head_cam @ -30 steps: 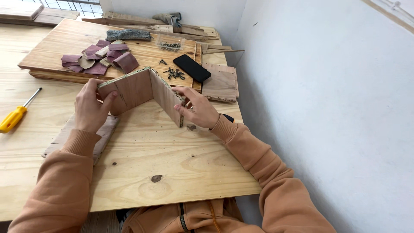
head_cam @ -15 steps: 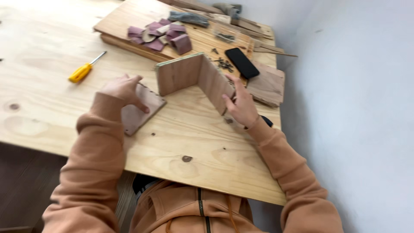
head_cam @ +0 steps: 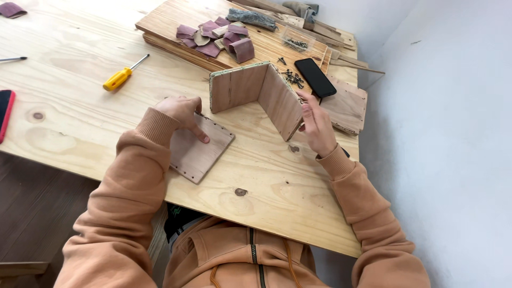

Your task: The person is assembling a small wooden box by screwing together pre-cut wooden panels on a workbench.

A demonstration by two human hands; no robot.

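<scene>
- Currently the left hand (head_cam: 181, 113) is lying on a flat square wooden panel (head_cam: 200, 149), fingers spread and pressing it to the desk (head_cam: 80, 128); it is touching the panel, not gripping it
- Meanwhile the right hand (head_cam: 316, 124) is steadying the outer face of the standing two-panel corner piece (head_cam: 258, 93), fingers loosely open against the wood and closed around nothing
- That corner piece is standing upright in an L shape just beyond the flat panel, near but apart from it
- Small screws (head_cam: 292, 79) are lying scattered behind the corner piece, beside a black phone (head_cam: 315, 77); a yellow-handled screwdriver (head_cam: 124, 76) is lying well off to the left (out of either hand's reach for now)
- As a judgement, the step in hand is readying the loose panel to meet the standing pair; the next move is calling for lifting it on edge and lining up its row of edge holes with the corner piece, with the other hand holding that piece firm
</scene>
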